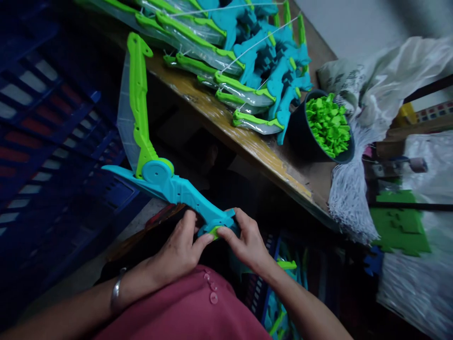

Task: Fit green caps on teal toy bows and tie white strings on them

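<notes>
Many finished teal-and-green plastic toy bows [247,61] lie stacked on a worn wooden workbench [226,127], with blue plastic crates [46,118] to the left. A dark round bucket [304,137] on the bench holds small bright green plastic pieces [327,123]. Beside it lies a bundle of white strings [348,198]. Over the lap, the left hand [179,250] and right hand [247,241] both grip the handle end of a teal toy bow with green limb [148,156].

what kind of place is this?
Likely a small toy-assembly workshop: both hands hold a toy bow, finished bows pile on the wooden bench, beside a bucket of green parts.
</notes>
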The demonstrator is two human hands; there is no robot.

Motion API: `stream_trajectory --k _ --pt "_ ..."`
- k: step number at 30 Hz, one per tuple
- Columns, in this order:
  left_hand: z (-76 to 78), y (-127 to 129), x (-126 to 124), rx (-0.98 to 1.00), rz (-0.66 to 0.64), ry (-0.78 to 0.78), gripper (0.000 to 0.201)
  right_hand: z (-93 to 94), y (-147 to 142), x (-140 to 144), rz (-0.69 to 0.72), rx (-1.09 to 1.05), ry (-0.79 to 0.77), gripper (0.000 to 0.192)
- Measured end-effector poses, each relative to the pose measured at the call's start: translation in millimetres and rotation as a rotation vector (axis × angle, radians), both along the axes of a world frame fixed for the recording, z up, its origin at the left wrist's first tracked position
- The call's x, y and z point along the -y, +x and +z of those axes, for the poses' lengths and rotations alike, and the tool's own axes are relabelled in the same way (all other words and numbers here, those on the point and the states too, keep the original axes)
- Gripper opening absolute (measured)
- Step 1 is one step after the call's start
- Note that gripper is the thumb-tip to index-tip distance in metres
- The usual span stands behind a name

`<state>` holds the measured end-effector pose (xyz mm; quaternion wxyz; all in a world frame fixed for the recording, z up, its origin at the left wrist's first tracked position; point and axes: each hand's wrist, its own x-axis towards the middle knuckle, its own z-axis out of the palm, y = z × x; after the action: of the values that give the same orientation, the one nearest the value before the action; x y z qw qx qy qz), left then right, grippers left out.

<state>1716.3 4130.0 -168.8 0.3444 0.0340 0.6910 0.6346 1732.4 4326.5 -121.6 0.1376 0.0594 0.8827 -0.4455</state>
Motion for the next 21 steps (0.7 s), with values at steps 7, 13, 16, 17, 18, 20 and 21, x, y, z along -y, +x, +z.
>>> stream_trajectory --k 7,13,16,17,18,20,21 --pt "1.9 -23 -10 0.247 0.0 0.268 0.041 -4.4 -1 -2 -0.136 0.047 -0.079 0.027" --pt "-4.0 -12 -12 -0.035 -0.006 -0.012 0.025 -3.7 -4 0 -0.096 0.154 -0.099 0.034" --pt "-9.8 -10 -13 -0.214 -0.028 -0.142 0.022 -8.2 -7 3 -0.083 0.096 -0.024 0.031" --pt "-11.2 -11 -14 -0.231 -0.034 -0.156 0.024 -9.8 -8 3 -0.1 0.072 0.0 0.031" --pt "-12.0 -13 -15 -0.23 -0.039 -0.163 0.029 -11.3 -9 2 -0.123 0.067 0.003 0.033" --pt "-11.7 -19 -15 -0.15 -0.056 -0.121 0.043 -13.3 -12 -1 -0.189 0.11 -0.075 0.036" --pt "-10.9 -22 -13 -0.064 -0.075 -0.073 0.053 -14.1 -13 -5 -0.219 0.149 -0.157 0.036"
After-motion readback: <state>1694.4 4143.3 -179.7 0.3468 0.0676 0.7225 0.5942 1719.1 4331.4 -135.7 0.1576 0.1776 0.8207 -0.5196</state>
